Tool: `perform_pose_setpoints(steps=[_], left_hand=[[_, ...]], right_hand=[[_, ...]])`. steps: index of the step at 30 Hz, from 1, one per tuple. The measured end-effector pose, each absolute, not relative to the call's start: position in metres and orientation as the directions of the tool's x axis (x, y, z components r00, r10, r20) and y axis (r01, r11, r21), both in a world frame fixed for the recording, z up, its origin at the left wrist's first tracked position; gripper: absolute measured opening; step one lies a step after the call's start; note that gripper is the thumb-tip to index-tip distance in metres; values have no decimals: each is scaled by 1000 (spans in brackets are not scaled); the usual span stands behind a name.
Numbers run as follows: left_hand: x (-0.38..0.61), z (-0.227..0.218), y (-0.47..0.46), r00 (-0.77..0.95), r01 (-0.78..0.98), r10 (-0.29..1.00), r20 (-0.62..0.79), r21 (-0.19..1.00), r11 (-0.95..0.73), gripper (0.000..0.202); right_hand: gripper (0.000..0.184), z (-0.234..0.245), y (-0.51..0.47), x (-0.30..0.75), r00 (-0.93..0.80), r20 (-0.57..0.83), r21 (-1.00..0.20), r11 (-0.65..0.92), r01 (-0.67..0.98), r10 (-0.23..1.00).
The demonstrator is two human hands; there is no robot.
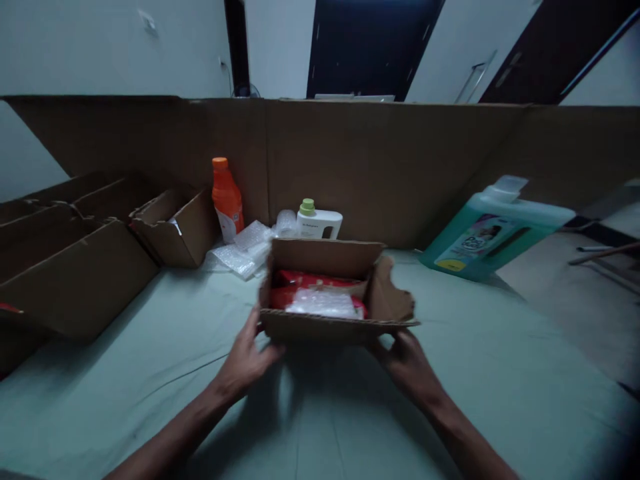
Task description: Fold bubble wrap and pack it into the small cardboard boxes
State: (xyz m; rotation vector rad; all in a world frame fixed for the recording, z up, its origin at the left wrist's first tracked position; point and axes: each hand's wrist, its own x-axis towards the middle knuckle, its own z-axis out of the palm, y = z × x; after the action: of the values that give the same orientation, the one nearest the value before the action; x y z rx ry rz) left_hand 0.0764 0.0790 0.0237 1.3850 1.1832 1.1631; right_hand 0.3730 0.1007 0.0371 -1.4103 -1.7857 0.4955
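A small open cardboard box [320,327] is held between my two hands over the pale green sheet. Inside it lie red packets [313,277] and a piece of bubble wrap [323,303]. My left hand [249,357] grips the box's near left corner, with the thumb along its front. At the near right underside, my right hand [403,363] holds the box too, its fingertips partly hidden beneath. The box's right flap [393,297] has a torn, curved edge and leans outward.
Behind the box stand a white bottle with a green cap [315,223], crumpled bubble wrap [247,247] and an orange bottle [227,200]. Cardboard boxes [95,280] line the left. A teal liquid jug [493,230] leans at right. A tall cardboard panel [370,167] closes the back.
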Motion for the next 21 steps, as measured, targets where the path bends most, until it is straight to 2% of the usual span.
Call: perform_pose_setpoints(steps=[4,8,12,15,17,21], left_hand=[[23,30,48,-177,88,984,35,996,-20,70],[22,30,47,-226,55,974,31,998,-19,73],[68,22,58,-101,15,995,2,1000,0,68],[114,16,71,42,0,999,5,1000,-5,63],[147,13,83,142,-16,990,26,1000,-24,58],[207,7,109,285,-33,955,85,996,-79,60]], right_hand=[[40,45,100,304,-291,471,-680,552,482,833],[53,48,106,294,-293,463,-676,547,493,837],[44,43,90,347,-212,411,-678,453,579,887],[38,35,65,397,-74,400,-683,351,641,914],[46,25,46,429,57,400,-704,267,658,915],[71,-2,8,491,239,399,-741,159,652,885]])
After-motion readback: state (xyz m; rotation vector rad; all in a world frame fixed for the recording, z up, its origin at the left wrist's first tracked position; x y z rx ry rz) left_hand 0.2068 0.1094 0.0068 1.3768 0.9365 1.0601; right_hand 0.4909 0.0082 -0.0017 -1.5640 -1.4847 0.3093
